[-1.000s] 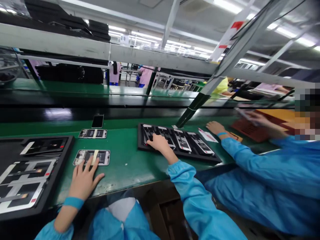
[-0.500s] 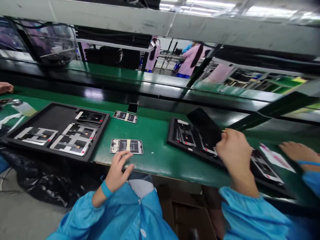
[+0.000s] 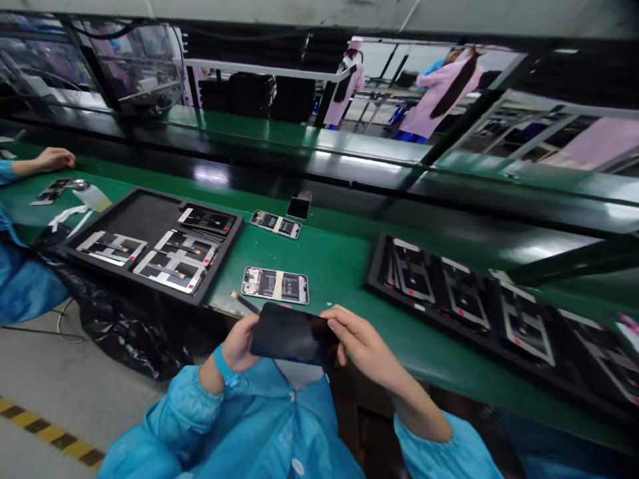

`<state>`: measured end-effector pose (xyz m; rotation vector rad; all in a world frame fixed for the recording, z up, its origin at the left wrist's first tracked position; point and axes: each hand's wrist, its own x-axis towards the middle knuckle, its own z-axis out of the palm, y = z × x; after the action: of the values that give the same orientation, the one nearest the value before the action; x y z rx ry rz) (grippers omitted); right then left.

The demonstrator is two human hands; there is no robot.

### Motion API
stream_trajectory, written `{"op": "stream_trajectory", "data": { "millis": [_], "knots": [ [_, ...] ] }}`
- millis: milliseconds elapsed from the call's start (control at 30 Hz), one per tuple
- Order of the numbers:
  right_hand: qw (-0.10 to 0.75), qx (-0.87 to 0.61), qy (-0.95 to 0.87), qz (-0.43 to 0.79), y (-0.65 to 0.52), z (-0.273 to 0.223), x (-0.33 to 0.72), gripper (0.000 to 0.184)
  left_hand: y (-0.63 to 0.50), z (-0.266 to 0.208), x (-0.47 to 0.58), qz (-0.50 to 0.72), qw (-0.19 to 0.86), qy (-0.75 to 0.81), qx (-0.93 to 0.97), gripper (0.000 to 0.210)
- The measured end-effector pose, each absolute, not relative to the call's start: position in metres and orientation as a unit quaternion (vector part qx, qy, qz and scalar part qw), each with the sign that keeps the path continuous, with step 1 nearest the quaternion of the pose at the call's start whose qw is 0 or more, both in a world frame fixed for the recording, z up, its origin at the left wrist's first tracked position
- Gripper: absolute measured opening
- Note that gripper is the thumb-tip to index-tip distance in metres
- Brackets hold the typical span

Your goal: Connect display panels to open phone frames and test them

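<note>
A black phone screen (image 3: pixel 294 334) is held between my two hands over the bench's front edge, its dark glass turned up. My left hand (image 3: pixel 240 342) grips its left end, and a thin flex cable (image 3: pixel 243 303) sticks out there. On the other end, the fingers of my right hand (image 3: pixel 352 336) are closed at the corner. Just beyond the screen lies an opened phone body (image 3: pixel 275 285) with a pale strip across its battery. Farther back are a second phone body (image 3: pixel 275 224) and a small dark panel (image 3: pixel 299 206).
Black foam trays with phone screens stand at left (image 3: pixel 204 293) and right (image 3: pixel 424 308) on the green bench (image 3: pixel 339 266). A bottle (image 3: pixel 92 195) and a co-worker's hand (image 3: pixel 54 159) are at far left. A dark raised ledge (image 3: pixel 210 174) runs along the back.
My right hand has brought the screen from the right tray to in front of me. My left hand has left the phone body's edge and now grips the screen too. The view has shifted.
</note>
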<state>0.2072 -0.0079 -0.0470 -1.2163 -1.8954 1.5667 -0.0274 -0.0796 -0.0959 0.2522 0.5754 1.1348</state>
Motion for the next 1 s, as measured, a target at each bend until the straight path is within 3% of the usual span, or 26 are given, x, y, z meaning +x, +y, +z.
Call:
{"op": "stream_trajectory", "data": {
  "millis": [133,233,367,500,667,767,900,1000],
  "knots": [
    [0.180,-0.465,-0.682,0.535,0.016,-0.053,0.222,0.057,-0.064,-0.088,-0.040,0.591,0.737,0.310,0.109,0.051],
    [0.163,-0.475,-0.696,0.513,0.036,-0.058,0.227,0.054,-0.053,-0.096,-0.044,0.614,0.623,0.440,0.203,0.049],
    [0.140,-0.483,-0.725,0.470,0.069,-0.068,0.227,0.048,-0.040,-0.111,-0.052,0.557,0.447,0.581,0.391,0.037],
    [0.144,-0.456,-0.800,0.362,0.100,-0.080,0.227,0.036,-0.025,-0.109,-0.062,0.483,0.355,0.628,0.496,0.023],
    [0.120,-0.491,-0.849,0.158,0.108,-0.080,0.230,0.031,-0.004,-0.093,-0.070,0.392,0.354,0.643,0.555,0.020],
    [0.174,-0.452,-0.875,0.023,0.089,-0.071,0.209,0.028,0.008,-0.089,-0.069,0.373,0.376,0.627,0.571,0.011],
    [0.240,-0.263,-0.928,0.114,0.061,-0.076,0.155,0.035,0.015,-0.092,-0.067,0.393,0.409,0.604,0.559,0.016],
    [0.266,-0.231,-0.916,0.194,0.056,-0.093,0.126,0.032,0.013,-0.095,-0.069,0.416,0.424,0.597,0.539,0.023]
  ]
}}
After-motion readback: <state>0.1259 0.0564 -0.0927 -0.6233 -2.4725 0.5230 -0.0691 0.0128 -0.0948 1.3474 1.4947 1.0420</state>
